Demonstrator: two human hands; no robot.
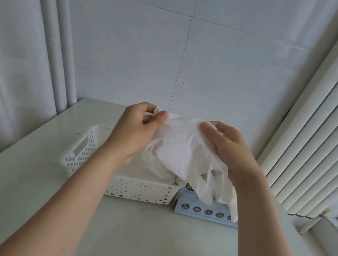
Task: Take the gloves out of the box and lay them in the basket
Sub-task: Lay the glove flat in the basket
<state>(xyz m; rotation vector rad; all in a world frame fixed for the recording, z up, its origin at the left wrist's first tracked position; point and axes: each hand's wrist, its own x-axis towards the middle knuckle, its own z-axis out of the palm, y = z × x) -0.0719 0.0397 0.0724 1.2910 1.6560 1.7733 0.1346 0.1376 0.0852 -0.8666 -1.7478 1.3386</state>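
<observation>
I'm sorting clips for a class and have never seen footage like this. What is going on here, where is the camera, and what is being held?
There is no machine here: a person works with two bare hands. The single picture comes from a camera worn on the head, looking forward and down, so both arms reach in from the bottom edge. The left hand and right hand each pinch a thin white glove and hold it up, spread between them, above the table. Below it stand a white holed basket and, right of it, a light blue box, partly hidden by the dangling glove. In the basket seem to lie other gloves. Behind are a tiled wall and, at right, blinds.
</observation>
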